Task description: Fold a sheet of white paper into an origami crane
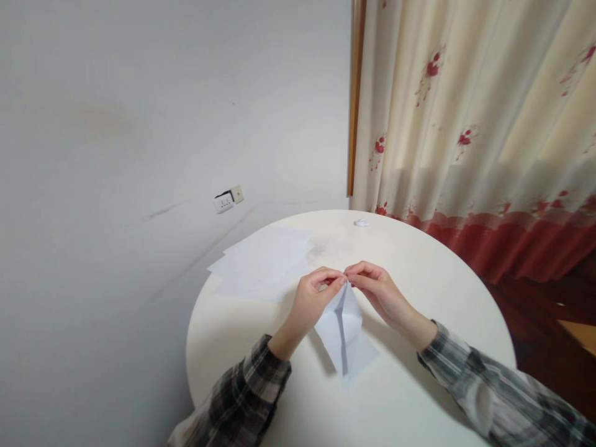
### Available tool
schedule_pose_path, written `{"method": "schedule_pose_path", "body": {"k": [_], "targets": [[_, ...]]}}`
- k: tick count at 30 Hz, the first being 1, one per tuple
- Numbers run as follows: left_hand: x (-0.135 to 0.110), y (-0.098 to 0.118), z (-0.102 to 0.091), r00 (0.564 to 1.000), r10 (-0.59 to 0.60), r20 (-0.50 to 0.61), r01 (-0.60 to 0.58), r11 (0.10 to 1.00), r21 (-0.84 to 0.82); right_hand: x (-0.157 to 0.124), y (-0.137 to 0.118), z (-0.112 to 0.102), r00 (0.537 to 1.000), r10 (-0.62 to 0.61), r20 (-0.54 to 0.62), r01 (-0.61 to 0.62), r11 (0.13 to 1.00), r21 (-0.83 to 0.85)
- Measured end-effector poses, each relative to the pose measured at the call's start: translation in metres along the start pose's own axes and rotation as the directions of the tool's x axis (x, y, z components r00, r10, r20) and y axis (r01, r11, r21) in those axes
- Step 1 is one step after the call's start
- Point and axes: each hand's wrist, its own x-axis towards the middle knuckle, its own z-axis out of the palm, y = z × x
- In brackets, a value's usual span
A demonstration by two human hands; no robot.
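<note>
"What is the paper like?"

"The folded paper (328,332) is thin, white and smooth, with a sharp crease running down its length and pointed ends. It sits over the worktop (433,273), near its middle. A pale corner shows at its lower right; I can't tell whether that's another flap."

"And the worktop?"

"Round, white and plain, with a grey smudge towards its far side."

"What else is around?"

"Loose sheets (265,261) overlap flat on the worktop's left side, and a crumpled scrap (361,222) lies by its far edge. Beyond the worktop are a wall (116,248) with a socket (223,203), and a cream and red curtain (447,93) in soft folds. The fingers cover the paper's top tip."

"How are the hands?"

"The left hand (313,298) and right hand (382,295) meet above the worktop's middle, wrists angled inward, plaid cuffs behind them. Each grip is a closed pinch, thumb against finger, with the paper's top tip held between."
</note>
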Motion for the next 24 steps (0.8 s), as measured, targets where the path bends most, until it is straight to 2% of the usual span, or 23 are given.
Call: {"method": "schedule_pose_path", "body": {"k": [6, 14, 24], "targets": [[0.0005, 0.0005, -0.0006, 1.000, -0.004, -0.006, 0.004, 1.000, -0.008, 0.0002, -0.0002, 0.0000, 1.000, -0.008, -0.003, 0.008, 1.000, -0.003], [0.0017, 0.0025, 0.0010, 0.999, -0.020, -0.037, 0.020, 1.000, 0.001, 0.0049, 0.0077, -0.0057, 0.995, -0.092, -0.023, 0.090, 0.991, -0.101], [0.0006, 0.0063, 0.0009, 0.997, -0.019, -0.069, 0.018, 1.000, -0.025, 0.0033, 0.0025, -0.0027, 0.989, -0.137, -0.052, 0.127, 0.979, -0.160]]}}
